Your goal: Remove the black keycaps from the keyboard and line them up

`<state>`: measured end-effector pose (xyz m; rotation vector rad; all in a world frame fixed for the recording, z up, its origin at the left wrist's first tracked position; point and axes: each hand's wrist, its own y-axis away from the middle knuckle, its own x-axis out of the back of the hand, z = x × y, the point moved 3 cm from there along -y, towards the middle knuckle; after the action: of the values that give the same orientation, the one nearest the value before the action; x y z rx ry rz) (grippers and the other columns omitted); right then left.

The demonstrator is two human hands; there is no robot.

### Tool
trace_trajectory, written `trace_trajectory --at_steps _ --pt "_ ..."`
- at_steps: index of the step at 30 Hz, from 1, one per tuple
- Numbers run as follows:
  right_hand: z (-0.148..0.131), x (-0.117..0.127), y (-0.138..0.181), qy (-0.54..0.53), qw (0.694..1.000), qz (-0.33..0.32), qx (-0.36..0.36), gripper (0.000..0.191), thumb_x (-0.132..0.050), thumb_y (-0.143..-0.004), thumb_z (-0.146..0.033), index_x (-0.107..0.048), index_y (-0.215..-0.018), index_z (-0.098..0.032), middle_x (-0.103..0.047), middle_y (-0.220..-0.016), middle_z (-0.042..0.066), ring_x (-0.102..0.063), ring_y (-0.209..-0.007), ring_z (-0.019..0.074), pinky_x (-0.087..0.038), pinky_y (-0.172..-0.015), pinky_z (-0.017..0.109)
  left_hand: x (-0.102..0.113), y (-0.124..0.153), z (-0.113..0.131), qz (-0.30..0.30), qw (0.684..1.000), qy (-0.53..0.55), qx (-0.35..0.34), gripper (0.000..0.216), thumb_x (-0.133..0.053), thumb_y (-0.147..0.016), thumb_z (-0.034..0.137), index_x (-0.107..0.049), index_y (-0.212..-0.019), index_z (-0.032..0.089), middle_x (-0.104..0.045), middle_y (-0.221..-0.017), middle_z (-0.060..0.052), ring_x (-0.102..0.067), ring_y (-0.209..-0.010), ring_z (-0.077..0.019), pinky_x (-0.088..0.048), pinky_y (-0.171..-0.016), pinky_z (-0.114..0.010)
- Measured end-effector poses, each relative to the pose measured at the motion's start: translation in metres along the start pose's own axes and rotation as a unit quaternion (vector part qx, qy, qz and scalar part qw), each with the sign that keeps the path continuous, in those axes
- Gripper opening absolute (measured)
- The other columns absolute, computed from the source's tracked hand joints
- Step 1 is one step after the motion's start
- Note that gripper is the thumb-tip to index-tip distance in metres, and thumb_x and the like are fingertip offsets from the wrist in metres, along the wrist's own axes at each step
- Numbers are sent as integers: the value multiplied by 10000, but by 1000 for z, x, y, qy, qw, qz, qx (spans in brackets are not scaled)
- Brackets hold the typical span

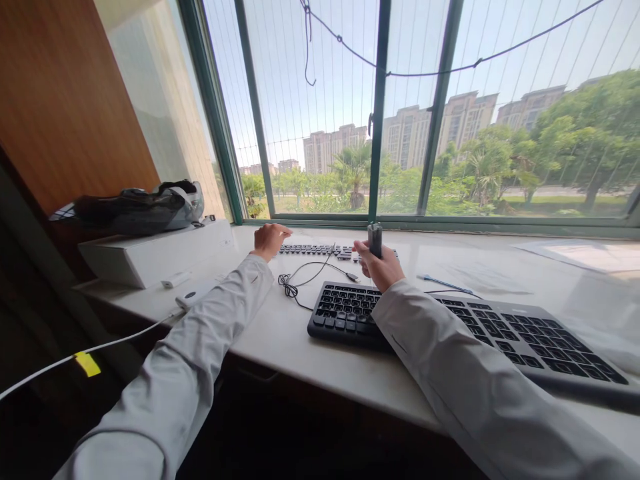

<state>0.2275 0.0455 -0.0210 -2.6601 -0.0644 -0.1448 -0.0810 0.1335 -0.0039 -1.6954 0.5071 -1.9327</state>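
With the right hand [383, 268] as the middle of the clock face, its fingers are closed around a dark grey tool [375, 241] that stands roughly upright over the keyboard [530, 337]. That keyboard lies on the white tabletop [280, 340], running from 8 o'clock across to 4 o'clock, partly hidden by the right sleeve [450, 353]. Many of its key positions show as open squares, while flat caps sit along its near left edge.

The left hand [269, 241] is at 10 o'clock, fingertips pointing toward 3; whether they pinch anything, I cannot tell. Just beside it, between the two hands, dark keycaps [305, 250] lie in rows. A looped black cable [289, 288] rests at 8 to 9 o'clock, its plug [352, 277] nearer the right hand. A thin blue stick [447, 285] lies at 4 o'clock. Well off at 9 o'clock stands a white box [150, 263] with a dark bag [135, 210] on top. The green-framed window [377, 133] rises at 12 o'clock.
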Motion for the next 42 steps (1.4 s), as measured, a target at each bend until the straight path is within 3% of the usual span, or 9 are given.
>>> trace_trajectory --at_steps 3,5,8,10,15,19,24,37,42 --pt "-3 -6 0 -236 968 -30 -75 437 -705 -718 -581 -585 -810 -171 -324 -429 -108 -287 -390 76 -265 -412 228 15 14 31 24 992 98 -72 274 -614 -898 427 -769 -1047 257 -746 -1004 -43 -656 -902 -207 -472 -806 -300" --pt "-5 -9 3 -301 947 -33 -111 453 -730 -704 -582 -559 -801 -174 -326 -415 -116 -277 -370 65 -250 -387 212 24 28 53 4 974 188 -129 287 -637 -880 430 -774 -1014 216 -751 -924 -51 -626 -696 -143 -476 -677 -261" --pt "-9 -14 9 -329 931 -40 -154 438 -716 -740 -575 -529 -783 -181 -297 -394 -128 -240 -350 51 -214 -363 187 35 53 87 -94 909 341 -222 372 -635 -873 458 -747 -1060 157 -747 -884 -77 -528 -507 -71 -401 -479 -203" --pt "-12 -16 13 -343 923 -43 -168 412 -700 -774 -551 -515 -767 -183 -268 -390 -134 -201 -349 41 -182 -358 173 40 70 106 -174 855 407 -270 422 -623 -869 494 -754 -976 107 -726 -755 -84 -483 -452 -53 -350 -419 -182" --pt "-15 -21 22 -355 916 9 -187 398 -681 -822 -483 -437 -686 -199 -245 -384 -130 -186 -345 39 -178 -347 168 38 106 136 -377 744 427 -348 374 -677 -833 463 -770 -877 103 -707 -682 -79 -607 -579 -99 -443 -520 -183" --pt "-6 -27 28 -325 926 45 -186 397 -717 -787 -441 -419 -666 -208 -273 -391 -119 -241 -344 48 -223 -333 178 28 116 141 -428 722 417 -347 341 -701 -820 434 -777 -952 129 -732 -771 -77 -642 -648 -120 -481 -595 -198" --pt "9 -33 32 -325 927 29 -182 371 -735 -754 -414 -443 -664 -204 -297 -418 -109 -288 -361 54 -265 -337 187 23 117 140 -495 679 427 -335 294 -728 -804 388 -779 -945 135 -727 -776 -56 -617 -631 -110 -478 -604 -202" --pt "8 -40 40 -289 938 14 -189 372 -735 -738 -388 -426 -627 -212 -326 -458 -88 -320 -400 72 -316 -372 218 23 109 133 -459 711 359 -394 290 -716 -807 419 -786 -881 147 -731 -805 -32 -575 -689 -106 -394 -609 -190" --pt "4 -43 45 -278 941 7 -196 372 -721 -743 -369 -405 -617 -219 -305 -460 -89 -312 -408 78 -324 -386 223 24 108 130 -464 721 334 -391 336 -738 -770 457 -786 -840 132 -705 -724 -36 -553 -643 -106 -372 -580 -200"
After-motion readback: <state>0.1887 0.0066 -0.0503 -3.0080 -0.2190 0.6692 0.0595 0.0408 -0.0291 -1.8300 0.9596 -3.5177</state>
